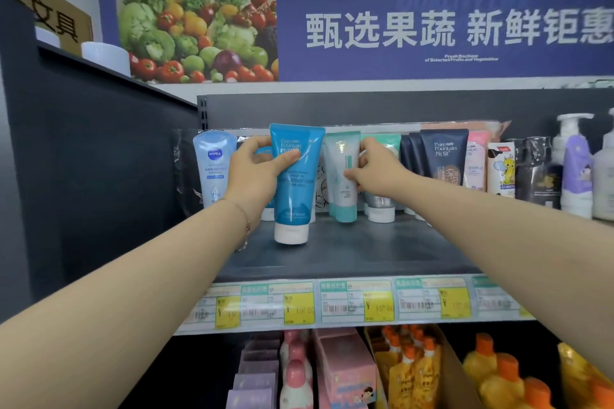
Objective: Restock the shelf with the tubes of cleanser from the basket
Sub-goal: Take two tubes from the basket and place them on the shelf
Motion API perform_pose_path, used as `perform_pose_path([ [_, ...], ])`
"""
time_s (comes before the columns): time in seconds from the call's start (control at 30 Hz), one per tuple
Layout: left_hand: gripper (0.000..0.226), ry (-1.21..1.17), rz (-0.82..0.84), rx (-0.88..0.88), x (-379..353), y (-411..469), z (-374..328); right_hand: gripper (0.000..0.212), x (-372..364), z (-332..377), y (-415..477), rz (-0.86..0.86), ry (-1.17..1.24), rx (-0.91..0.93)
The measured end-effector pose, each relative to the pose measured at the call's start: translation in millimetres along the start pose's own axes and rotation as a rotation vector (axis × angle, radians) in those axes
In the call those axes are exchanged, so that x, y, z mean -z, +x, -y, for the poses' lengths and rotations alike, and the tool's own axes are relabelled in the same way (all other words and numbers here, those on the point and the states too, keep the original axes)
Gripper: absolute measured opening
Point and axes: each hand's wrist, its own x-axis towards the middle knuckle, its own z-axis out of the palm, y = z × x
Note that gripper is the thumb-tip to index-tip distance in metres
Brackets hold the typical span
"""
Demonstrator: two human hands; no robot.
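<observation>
My left hand (255,173) grips a bright blue cleanser tube (294,189) with a white cap, upright, cap down, just above the grey shelf (349,252). My right hand (375,169) holds a white-and-teal tube (342,176) standing in the row, thumb on its front. A pale blue Nivea tube (212,166) stands at the left end. Dark navy tubes (443,156) stand to the right. The basket is out of view.
Pink tubes (475,163), a small carton (501,169), dark packets and pump bottles (576,169) fill the shelf's right side. A dark side panel (99,159) closes the left. Price labels (355,304) line the shelf edge. Below it stand pink boxes and orange-capped pouches (412,368).
</observation>
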Motion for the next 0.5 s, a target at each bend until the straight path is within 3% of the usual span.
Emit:
perform_pose_path([
  [0.5, 0.032, -0.051, -0.048, -0.01, 5.5, 9.7, 15.2, 0.03, -16.3, -18.4, 19.3, 0.03, 0.052, -0.079],
])
